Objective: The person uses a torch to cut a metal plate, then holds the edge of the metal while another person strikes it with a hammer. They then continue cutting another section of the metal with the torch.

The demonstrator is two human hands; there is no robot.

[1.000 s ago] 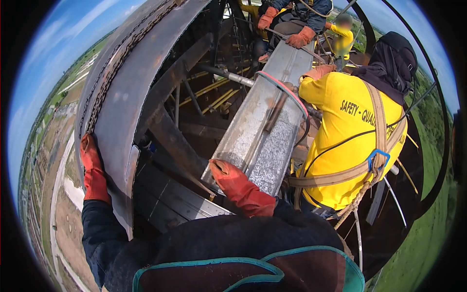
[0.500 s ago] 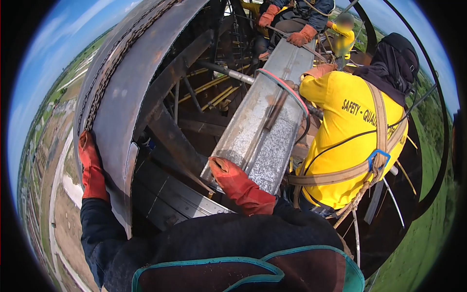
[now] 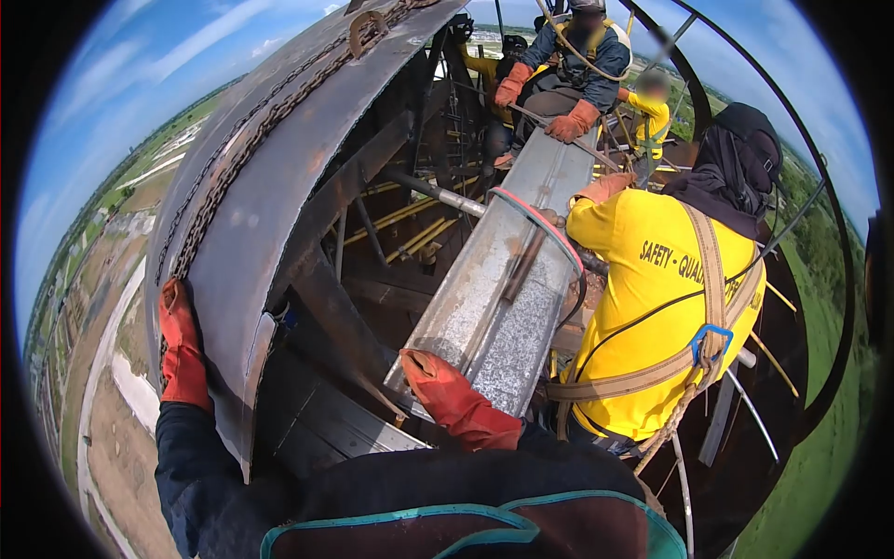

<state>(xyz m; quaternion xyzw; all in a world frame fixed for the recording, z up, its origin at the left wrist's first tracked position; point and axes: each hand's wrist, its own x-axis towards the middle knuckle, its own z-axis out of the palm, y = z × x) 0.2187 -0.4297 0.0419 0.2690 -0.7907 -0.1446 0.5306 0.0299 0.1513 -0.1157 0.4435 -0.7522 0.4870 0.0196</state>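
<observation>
My left hand (image 3: 182, 349), in a red work glove, is closed against the outer edge of a large curved steel plate (image 3: 251, 219). Its fingertips sit by the lower end of a rusty chain (image 3: 219, 182) that runs down the plate. My right hand (image 3: 456, 401), also gloved in red, rests at the near left corner of a galvanized metal plank (image 3: 507, 359). Thumb and fingers of that glove are drawn together, and whatever may lie inside them is hidden. A red and black cable (image 3: 549, 228) loops over the plank.
A co-worker in a yellow shirt and harness (image 3: 666, 307) leans over the plank's right side. Another person in red gloves (image 3: 582, 70) sits at its far end. Steel beams (image 3: 340, 205) and yellow pipes (image 3: 410, 224) fill the dark opening. Ground lies far below.
The view has tilted up, so both my hands appear lower and a rusty lug beside the chain shows at the top. My hands keep their places on plate and plank.
</observation>
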